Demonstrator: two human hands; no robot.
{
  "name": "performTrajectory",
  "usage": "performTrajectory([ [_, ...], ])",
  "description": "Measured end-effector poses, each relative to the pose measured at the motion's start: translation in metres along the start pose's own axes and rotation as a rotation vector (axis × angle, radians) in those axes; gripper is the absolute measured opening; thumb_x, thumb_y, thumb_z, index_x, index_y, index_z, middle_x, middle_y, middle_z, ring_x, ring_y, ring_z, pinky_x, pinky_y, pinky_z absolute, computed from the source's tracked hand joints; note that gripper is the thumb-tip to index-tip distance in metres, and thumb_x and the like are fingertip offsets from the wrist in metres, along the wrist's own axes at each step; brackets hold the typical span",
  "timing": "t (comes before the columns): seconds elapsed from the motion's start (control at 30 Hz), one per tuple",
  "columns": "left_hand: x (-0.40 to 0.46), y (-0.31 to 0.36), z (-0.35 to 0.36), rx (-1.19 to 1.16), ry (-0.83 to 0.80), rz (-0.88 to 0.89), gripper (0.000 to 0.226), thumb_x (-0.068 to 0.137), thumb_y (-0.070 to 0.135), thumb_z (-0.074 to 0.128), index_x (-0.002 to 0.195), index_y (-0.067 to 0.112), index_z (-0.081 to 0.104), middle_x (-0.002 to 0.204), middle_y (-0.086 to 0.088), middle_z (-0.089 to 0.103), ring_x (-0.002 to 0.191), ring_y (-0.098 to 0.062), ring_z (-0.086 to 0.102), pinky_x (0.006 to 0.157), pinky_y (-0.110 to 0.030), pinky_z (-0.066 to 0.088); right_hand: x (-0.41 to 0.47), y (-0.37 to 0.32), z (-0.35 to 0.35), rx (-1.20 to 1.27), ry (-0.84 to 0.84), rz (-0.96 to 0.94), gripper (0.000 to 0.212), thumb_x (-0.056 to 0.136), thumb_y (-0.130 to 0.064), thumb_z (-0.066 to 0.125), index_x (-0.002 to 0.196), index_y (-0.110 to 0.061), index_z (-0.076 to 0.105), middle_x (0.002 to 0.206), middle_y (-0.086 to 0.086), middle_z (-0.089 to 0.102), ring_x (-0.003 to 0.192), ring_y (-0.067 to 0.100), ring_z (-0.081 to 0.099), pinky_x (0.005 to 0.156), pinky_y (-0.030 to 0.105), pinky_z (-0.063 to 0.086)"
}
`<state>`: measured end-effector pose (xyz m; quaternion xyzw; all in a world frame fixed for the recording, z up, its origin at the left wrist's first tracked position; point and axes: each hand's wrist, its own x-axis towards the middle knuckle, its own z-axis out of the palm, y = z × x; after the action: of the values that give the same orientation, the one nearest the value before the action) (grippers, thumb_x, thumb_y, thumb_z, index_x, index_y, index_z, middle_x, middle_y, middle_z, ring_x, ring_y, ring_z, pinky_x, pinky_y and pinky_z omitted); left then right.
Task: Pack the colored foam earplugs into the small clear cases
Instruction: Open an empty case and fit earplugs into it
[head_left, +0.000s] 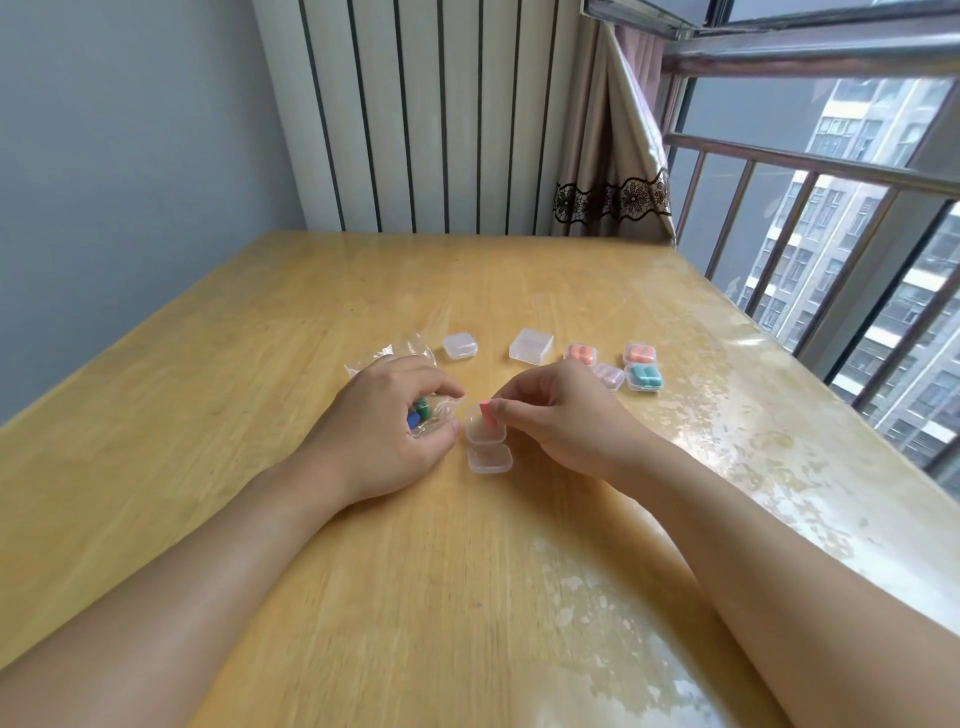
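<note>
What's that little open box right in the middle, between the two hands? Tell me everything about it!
The open case is a tiny clear plastic box with rounded corners, two shallow square halves hinged together and lying flat on the wooden table. It looks empty. The right hand holds a pink earplug over the far half, and the left hand, gripping a clear bag, sits just beside it.
</note>
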<state>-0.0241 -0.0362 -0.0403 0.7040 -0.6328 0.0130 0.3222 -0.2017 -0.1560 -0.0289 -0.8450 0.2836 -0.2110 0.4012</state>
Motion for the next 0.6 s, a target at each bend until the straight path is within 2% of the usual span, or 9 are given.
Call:
performTrajectory([
  [0.03,0.0,-0.001,0.0,-0.008,0.005,-0.01,0.027,0.079,0.035,0.068,0.104,0.03,0.073,0.102,0.018,0.067,0.103,-0.006,0.059,0.094,-0.026,0.047,0.0,0.0,0.0,0.001,0.001,-0.005,0.021,0.093,-0.028,0.07,0.083,-0.014,0.08,0.072,0.001,0.075,0.061,0.005,0.052,0.059,0.022,0.04],
  [0.07,0.0,-0.002,0.001,-0.018,0.01,-0.015,0.026,0.08,0.035,0.068,0.105,0.03,0.073,0.102,0.018,0.067,0.103,-0.005,0.058,0.095,-0.025,0.046,0.0,0.0,-0.001,0.004,0.013,-0.011,0.02,0.093,-0.028,0.07,0.084,-0.013,0.08,0.069,-0.003,0.074,0.06,0.004,0.053,0.059,0.022,0.04],
  [0.17,0.0,-0.001,0.003,-0.056,0.011,-0.025,0.02,0.087,0.037,0.066,0.104,0.033,0.074,0.102,0.017,0.065,0.104,-0.004,0.056,0.094,-0.021,0.042,0.0,0.0,-0.008,0.028,0.102,-0.031,0.02,0.094,-0.024,0.07,0.086,-0.008,0.079,0.049,-0.018,0.057,0.047,-0.001,0.047,0.05,0.011,0.032],
  [0.23,0.0,0.001,0.005,-0.092,-0.006,-0.027,0.02,0.088,0.043,0.067,0.104,0.035,0.075,0.101,0.017,0.063,0.104,-0.003,0.055,0.091,-0.022,0.044,0.001,0.0,-0.011,0.03,0.149,-0.057,0.021,0.095,-0.025,0.069,0.085,-0.01,0.079,0.058,-0.013,0.065,0.049,-0.001,0.049,0.05,0.01,0.035],
  [0.33,-0.001,0.003,0.006,-0.098,-0.046,-0.017,0.039,0.076,0.068,0.061,0.103,0.043,0.072,0.1,0.02,0.057,0.104,-0.003,0.054,0.086,-0.023,0.047,0.0,0.0,-0.008,-0.042,0.131,-0.081,0.02,0.094,-0.031,0.07,0.091,-0.014,0.079,0.081,-0.005,0.077,0.067,-0.001,0.063,0.064,0.005,0.041],
  [0.4,-0.002,0.005,0.006,-0.081,-0.037,-0.002,0.042,0.071,0.071,0.063,0.101,0.044,0.072,0.099,0.02,0.056,0.102,-0.004,0.054,0.085,-0.025,0.047,-0.001,-0.001,-0.005,-0.073,0.134,-0.083,0.02,0.094,-0.032,0.07,0.09,-0.015,0.079,0.083,-0.003,0.077,0.075,0.006,0.067,0.069,0.005,0.041],
  [0.47,-0.002,0.006,0.004,-0.066,0.007,0.023,0.04,0.07,0.07,0.064,0.097,0.042,0.072,0.098,0.018,0.057,0.099,-0.004,0.054,0.087,-0.028,0.046,-0.002,-0.007,-0.007,-0.04,0.148,-0.078,0.019,0.093,-0.031,0.071,0.084,-0.016,0.079,0.074,-0.008,0.074,0.064,0.009,0.062,0.056,0.013,0.041],
  [0.53,-0.002,0.009,0.003,-0.074,0.038,0.045,0.038,0.07,0.068,0.066,0.095,0.04,0.073,0.097,0.017,0.06,0.097,-0.005,0.055,0.087,-0.03,0.047,-0.005,-0.015,-0.013,-0.016,0.134,-0.045,0.02,0.092,-0.029,0.072,0.078,-0.016,0.079,0.057,-0.014,0.061,0.046,0.005,0.045,0.046,0.015,0.033],
  [0.6,-0.002,0.011,0.002,-0.102,0.048,0.081,0.037,0.07,0.064,0.07,0.095,0.036,0.074,0.095,0.017,0.063,0.096,-0.006,0.058,0.086,-0.03,0.048,-0.008,-0.02,-0.02,-0.009,0.065,0.037,0.02,0.088,-0.03,0.073,0.075,-0.016,0.079,0.059,-0.008,0.055,0.044,0.004,0.037,0.042,0.014,0.028],
])
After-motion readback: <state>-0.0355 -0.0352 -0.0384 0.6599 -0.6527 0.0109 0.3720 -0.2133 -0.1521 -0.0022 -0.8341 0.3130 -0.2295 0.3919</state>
